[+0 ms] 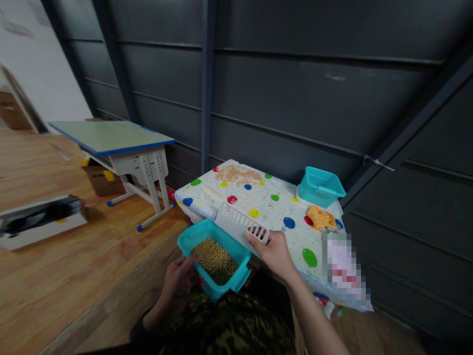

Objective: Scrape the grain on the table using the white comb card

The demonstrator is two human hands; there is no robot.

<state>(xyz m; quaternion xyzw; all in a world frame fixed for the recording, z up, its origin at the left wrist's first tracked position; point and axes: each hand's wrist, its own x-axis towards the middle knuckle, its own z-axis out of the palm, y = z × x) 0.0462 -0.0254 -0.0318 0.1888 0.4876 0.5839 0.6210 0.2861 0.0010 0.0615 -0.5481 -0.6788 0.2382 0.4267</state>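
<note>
My left hand (180, 281) grips the near side of a teal plastic box (192, 236) filled with soybeans (214, 259), held off the table's near-left edge. My right hand (271, 251) is closed on the corner of a white slotted tray (242, 224) that rests tilted against the box and the table edge. A small table with a white, colourfully dotted cloth (273, 212) stands just behind both.
On the cloth lie a pile of light grain (238, 173) at the far end, a second teal box (320, 187) on a white lid, and an orange cloth (320, 217). A blue-edged desk (111, 135) stands at left on the wooden floor. A dark panelled wall is behind.
</note>
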